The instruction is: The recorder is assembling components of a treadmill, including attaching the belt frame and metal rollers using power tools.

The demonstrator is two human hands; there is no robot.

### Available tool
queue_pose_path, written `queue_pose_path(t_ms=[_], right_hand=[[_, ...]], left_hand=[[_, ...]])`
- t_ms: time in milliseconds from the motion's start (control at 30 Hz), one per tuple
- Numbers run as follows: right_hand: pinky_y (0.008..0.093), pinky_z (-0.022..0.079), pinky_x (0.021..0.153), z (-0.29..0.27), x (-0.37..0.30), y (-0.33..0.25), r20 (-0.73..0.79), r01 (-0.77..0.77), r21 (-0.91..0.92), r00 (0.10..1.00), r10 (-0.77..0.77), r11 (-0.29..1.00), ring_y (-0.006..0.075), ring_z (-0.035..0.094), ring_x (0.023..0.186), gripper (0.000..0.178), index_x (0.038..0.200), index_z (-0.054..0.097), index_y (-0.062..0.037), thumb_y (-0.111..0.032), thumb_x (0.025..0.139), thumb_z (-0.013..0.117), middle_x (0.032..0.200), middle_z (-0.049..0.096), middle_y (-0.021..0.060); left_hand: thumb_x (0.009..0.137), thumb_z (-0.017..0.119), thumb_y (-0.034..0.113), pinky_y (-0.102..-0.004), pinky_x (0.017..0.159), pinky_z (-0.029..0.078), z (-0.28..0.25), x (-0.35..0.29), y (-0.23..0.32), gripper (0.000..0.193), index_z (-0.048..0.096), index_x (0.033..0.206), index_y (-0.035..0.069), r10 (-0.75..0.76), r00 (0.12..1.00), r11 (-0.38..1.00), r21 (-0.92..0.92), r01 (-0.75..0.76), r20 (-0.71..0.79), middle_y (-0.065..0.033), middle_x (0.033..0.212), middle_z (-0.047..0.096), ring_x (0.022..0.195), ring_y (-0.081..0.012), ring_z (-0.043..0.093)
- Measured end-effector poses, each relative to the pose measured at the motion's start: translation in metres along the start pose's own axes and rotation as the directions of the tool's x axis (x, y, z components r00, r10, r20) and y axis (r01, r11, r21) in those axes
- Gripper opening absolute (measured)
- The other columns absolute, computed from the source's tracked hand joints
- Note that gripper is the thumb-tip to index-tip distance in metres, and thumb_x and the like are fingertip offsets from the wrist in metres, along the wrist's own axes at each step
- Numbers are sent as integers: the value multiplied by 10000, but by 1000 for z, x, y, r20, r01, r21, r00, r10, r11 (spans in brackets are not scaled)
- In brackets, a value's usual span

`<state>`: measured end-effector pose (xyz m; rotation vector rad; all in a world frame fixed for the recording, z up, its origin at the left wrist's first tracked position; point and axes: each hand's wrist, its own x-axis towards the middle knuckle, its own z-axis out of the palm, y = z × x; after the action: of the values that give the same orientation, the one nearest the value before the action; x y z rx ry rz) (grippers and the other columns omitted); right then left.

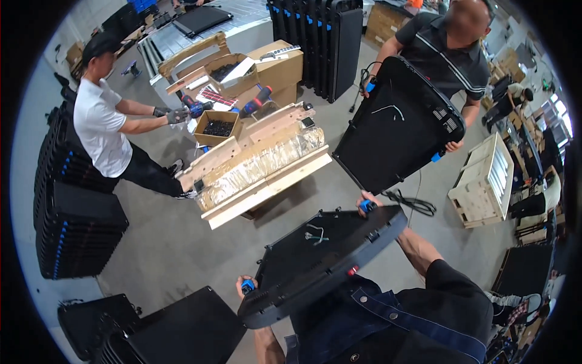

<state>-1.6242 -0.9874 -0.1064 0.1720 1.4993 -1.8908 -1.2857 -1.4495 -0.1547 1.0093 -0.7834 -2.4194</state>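
Observation:
A black tray-like shell with a raised rim, green-white wires inside and a small red part on its edge is held in front of my body, tilted. My left hand is closed on its left edge beside a blue fitting. At the far right corner, my right hand grips it by another blue fitting, and a black cable hangs nearby. Across from me a co-worker holds a similar black shell upright with both hands. A padded wooden stand wrapped in clear film and tape lies ahead of me.
Cardboard boxes of small black parts and red-blue power drills sit behind the stand. A person in gloves works at the left. Stacked black shells line the left side and the back. A wooden crate stands right.

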Motion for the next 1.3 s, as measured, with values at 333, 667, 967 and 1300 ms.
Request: queue_pose_path(t_ms=[333, 667, 967, 1300], right_hand=[[334, 506, 490, 28, 23, -18, -465, -34, -344, 875, -138, 938, 172, 593, 530, 192, 1047, 598, -2, -182, 1013, 539, 684, 615, 72], [373, 532, 655, 208, -67, -61, 68, 244, -744, 954, -292, 622, 233, 663, 662, 759, 1578, 252, -104, -228, 956, 668, 807, 658, 130], [381, 533, 724, 268, -179, -163, 45, 451, -757, 758, -650, 473, 226, 662, 823, 629, 1449, 466, 0, -315, 948, 683, 951, 685, 140], [407, 596, 658, 195, -460, 430, -673, -531, -235, 693, 257, 814, 271, 734, 700, 542, 1308, 621, -12, -316, 873, 730, 861, 731, 200]], left_hand=[[1013, 560, 433, -337, 902, 529, 63, 71, 9, 426, 627, 1241, 79, 275, 961, 959, 77, -273, -13, -51, 1105, 686, 1009, -175, 659], [1021, 528, 436, -363, 980, 492, 112, 128, 30, 475, 562, 1364, 109, -15, 988, 974, 225, -21, 156, -35, 1205, 654, 1108, -175, 618], [1029, 511, 409, -293, 660, 484, 19, 115, -20, 301, 639, 1014, 136, -231, 972, 817, 532, 222, -52, 22, 899, 636, 776, -132, 591], [1002, 591, 273, -299, 642, 569, -153, -88, -87, 275, 659, 1125, 36, -687, 693, -108, 974, 201, -219, -81, 919, 716, 725, -195, 676]])
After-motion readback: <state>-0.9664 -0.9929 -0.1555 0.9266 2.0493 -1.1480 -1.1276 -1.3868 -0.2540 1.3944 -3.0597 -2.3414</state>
